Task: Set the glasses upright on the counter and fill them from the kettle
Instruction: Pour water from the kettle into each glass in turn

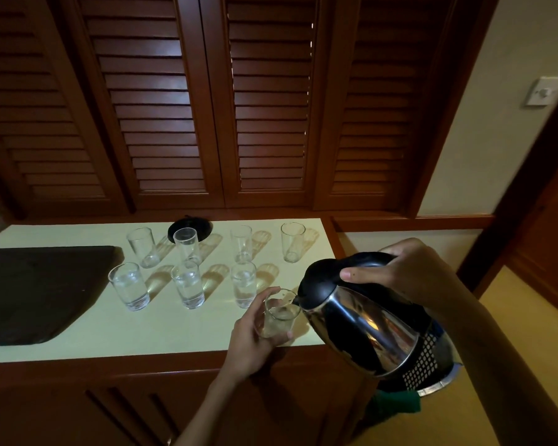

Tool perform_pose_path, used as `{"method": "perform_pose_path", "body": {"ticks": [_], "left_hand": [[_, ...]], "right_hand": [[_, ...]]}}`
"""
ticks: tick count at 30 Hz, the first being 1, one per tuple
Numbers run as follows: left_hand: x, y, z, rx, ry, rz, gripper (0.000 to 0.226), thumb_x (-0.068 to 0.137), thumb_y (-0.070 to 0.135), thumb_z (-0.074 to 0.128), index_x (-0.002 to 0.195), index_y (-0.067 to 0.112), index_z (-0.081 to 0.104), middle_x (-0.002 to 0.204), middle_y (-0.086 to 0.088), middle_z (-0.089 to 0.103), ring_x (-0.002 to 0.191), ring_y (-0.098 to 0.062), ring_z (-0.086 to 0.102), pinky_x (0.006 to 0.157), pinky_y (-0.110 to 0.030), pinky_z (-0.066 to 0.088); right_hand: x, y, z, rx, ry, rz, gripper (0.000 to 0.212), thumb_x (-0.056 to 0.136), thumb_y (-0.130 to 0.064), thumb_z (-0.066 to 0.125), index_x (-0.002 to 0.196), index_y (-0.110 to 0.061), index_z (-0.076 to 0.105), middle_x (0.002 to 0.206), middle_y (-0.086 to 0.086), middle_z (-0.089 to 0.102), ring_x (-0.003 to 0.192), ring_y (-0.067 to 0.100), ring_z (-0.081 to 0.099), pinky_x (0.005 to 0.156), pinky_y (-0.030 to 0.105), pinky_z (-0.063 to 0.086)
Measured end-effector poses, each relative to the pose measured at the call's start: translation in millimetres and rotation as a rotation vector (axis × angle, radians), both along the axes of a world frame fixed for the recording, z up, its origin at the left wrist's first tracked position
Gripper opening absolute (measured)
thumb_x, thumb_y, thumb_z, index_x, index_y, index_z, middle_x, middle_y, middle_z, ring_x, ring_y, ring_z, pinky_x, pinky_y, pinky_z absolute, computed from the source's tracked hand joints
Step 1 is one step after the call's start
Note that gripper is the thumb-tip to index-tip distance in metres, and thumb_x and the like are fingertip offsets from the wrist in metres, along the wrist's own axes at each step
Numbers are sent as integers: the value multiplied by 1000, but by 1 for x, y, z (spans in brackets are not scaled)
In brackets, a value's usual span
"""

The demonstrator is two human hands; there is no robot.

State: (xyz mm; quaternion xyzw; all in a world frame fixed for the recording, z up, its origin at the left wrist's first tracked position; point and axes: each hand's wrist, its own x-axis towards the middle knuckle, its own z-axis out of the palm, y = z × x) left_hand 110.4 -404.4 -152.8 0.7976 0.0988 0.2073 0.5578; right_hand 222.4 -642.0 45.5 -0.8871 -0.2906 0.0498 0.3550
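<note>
Several clear glasses stand upright in two rows on the pale counter [78,333]. Three in the front row, such as the glass at the left [129,286], hold water; the back row, such as the glass at the far right [292,242], looks empty. My left hand [255,342] grips a glass [279,313] near the counter's front right corner, with some water in it. My right hand [409,268] holds the handle of a steel kettle [361,326] with a black lid, tilted so its spout sits over that glass's rim.
A dark tray [36,291] lies on the counter's left part. The black kettle base [190,228] sits at the back, partly behind a glass. Louvred wooden shutters [264,101] rise behind. A perforated metal colander [429,365] shows below the kettle, off the counter's right end.
</note>
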Motion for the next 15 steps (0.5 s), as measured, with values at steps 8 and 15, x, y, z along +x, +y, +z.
{"method": "perform_pose_path", "body": {"ticks": [8,15], "left_hand": [[-2,-1,2,9,13,15,83,69,23,93,141,35,53,123,19,72,112,-6,70,96,-32,59],[-2,-2,4,-8,19,9,82,70,22,92,141,34,53,123,21,71,111,-5,70,98,-38,59]], "right_hand": [[-1,-1,3,-11,104,-68,101,27,-84,67,85,-3,77,72,7,71,67,19,62,56,22,47],[-4,-1,4,9,113,-70,101,26,-84,68,85,-3,78,79,16,76,68,21,63,66,29,53]]}}
